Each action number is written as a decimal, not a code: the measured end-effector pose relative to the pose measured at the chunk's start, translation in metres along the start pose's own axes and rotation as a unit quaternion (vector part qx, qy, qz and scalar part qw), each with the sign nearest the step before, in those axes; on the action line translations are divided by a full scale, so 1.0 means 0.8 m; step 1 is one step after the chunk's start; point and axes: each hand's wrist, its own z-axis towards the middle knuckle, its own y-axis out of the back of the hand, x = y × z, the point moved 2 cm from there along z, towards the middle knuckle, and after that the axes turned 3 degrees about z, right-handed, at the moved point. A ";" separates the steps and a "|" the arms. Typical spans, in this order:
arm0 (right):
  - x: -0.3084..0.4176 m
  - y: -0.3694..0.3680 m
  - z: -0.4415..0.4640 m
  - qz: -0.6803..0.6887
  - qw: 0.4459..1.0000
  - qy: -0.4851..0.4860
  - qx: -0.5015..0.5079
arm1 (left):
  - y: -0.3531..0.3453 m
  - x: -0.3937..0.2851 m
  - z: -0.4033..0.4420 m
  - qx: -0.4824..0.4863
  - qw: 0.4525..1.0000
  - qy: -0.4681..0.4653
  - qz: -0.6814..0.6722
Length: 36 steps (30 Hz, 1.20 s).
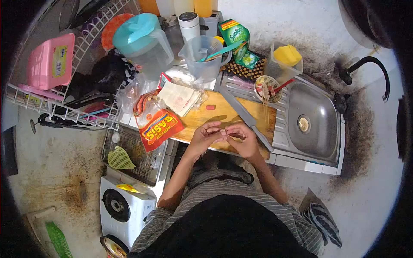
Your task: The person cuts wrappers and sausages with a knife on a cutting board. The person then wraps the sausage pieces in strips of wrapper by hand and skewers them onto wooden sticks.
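Observation:
Over the front edge of the wooden cutting board (197,116), my left hand (202,138) and my right hand (245,141) meet fingertip to fingertip. Both are closed in a pinch on a small pinkish piece (223,132), mostly covered by the fingers. A short red sausage piece (210,107) lies on the board beyond them. To the right, a large knife (241,109) rests diagonally across the board, its grey handle toward me. Left of the board is a red Basis sausage packet (160,129), with sausages (141,104) showing at its clear end.
A bowl (260,81) with skewered pieces and thin sticks stands by the sink (316,129). Behind the board are a clear measuring jug (200,53) and a blue-lidded pitcher (146,47). A white stove (124,206) is at lower left, below a dish rack (86,47).

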 end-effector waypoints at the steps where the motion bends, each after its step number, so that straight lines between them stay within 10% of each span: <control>1: 0.000 -0.002 0.000 0.000 1.000 0.001 0.004 | 0.003 0.000 -0.001 0.003 1.000 -0.008 -0.015; 10: 0.117 -0.006 0.012 -0.290 0.948 0.100 0.087 | 0.031 -0.023 -0.023 -0.063 0.998 -0.031 0.007; 17: 0.178 0.008 0.163 -0.597 0.716 0.358 -0.057 | 0.048 -0.027 -0.023 -0.052 0.996 -0.055 -0.044; 19: 0.168 -0.003 0.201 -0.701 0.548 0.451 -0.070 | 0.048 -0.026 -0.026 -0.053 0.995 -0.031 -0.072; 22: 0.152 -0.005 0.238 -0.743 0.511 0.432 -0.014 | 0.047 -0.030 -0.034 -0.060 0.994 -0.026 -0.086; 27: 0.159 -0.008 0.246 -0.753 0.512 0.413 0.012 | 0.056 -0.034 -0.045 -0.083 0.990 -0.033 -0.110; 29: 0.175 -0.006 0.239 -0.620 0.672 0.405 -0.014 | 0.058 -0.037 -0.047 -0.091 0.986 -0.026 -0.139; 36: 0.254 0.021 0.166 -0.348 0.860 0.365 -0.073 | 0.069 -0.032 -0.036 -0.053 0.961 -0.029 -0.269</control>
